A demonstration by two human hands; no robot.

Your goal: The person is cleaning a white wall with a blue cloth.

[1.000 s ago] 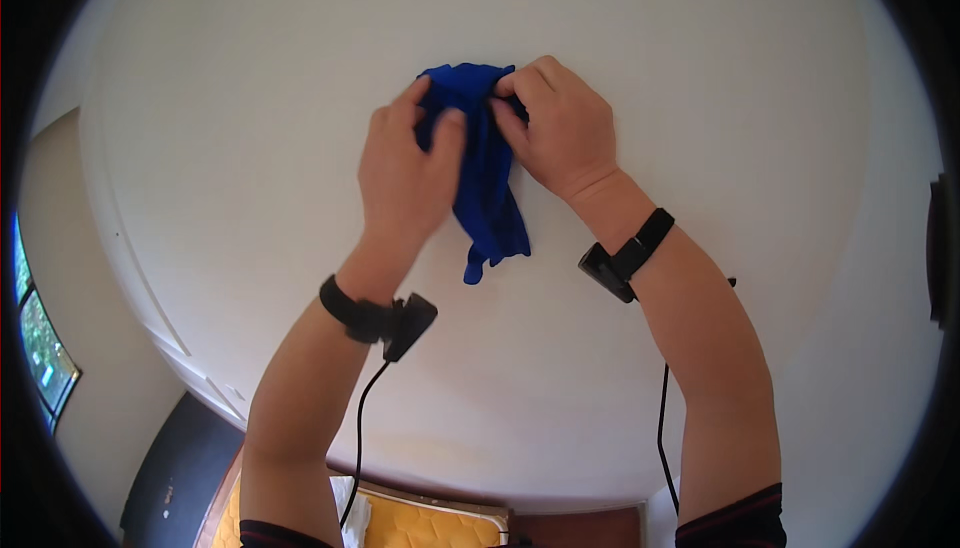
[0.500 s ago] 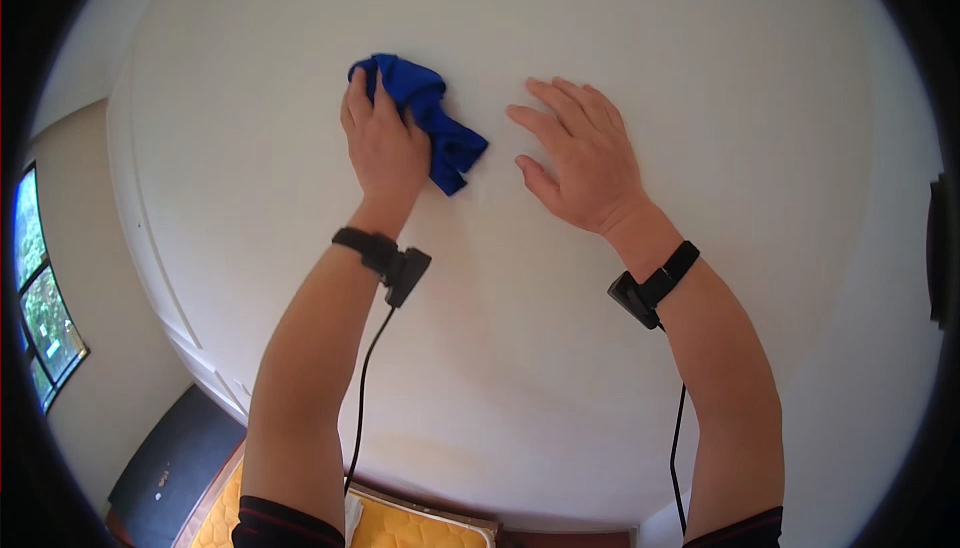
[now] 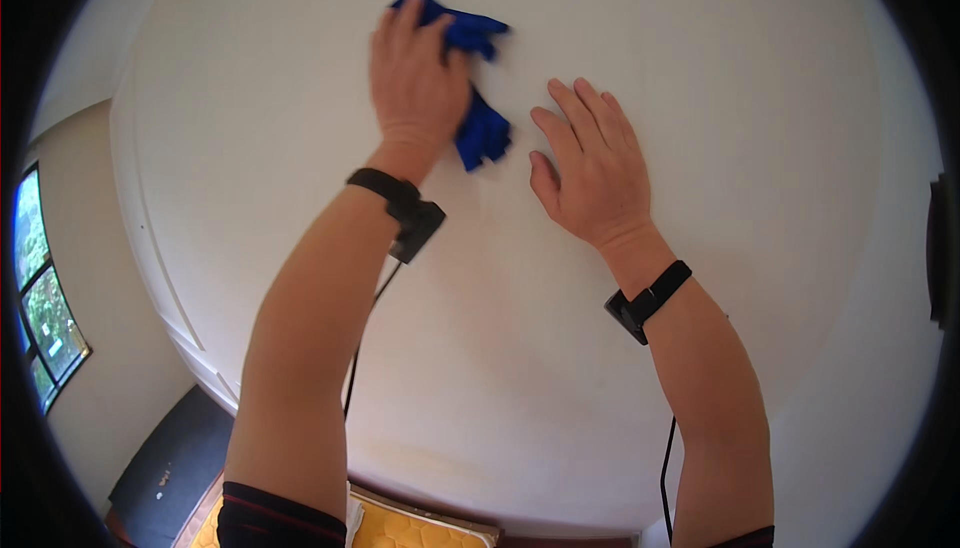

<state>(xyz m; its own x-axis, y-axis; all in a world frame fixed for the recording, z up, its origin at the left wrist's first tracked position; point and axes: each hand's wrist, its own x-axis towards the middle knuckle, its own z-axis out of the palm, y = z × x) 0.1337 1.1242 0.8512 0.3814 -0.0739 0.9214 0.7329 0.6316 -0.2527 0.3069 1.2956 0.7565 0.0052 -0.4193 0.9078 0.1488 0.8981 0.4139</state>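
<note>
1. The left hand (image 3: 418, 78) lies on top of a bunched-up, soft, bright blue cloth (image 3: 484, 133). Its fingers are a little apart, but the palm is hidden, so I cannot tell if it grips the cloth.
2. The cloth is against a smooth, plain white wall (image 3: 750, 148). It peeks out at the left hand's fingertips, and two floppy parts stick out to the right of that hand, one by the fingers and one below the thumb.
3. The right hand (image 3: 600, 168) is to the right of the left hand and a bit lower. Its fingers and thumb are spread apart, and it holds nothing. It is near the cloth, not touching it. I cannot tell if it touches the wall.
4. Below each hand, a black strap goes around the wrist, with a small black box on it.
5. Far below the left hand is a puffy yellow mattress (image 3: 410, 528).
</note>
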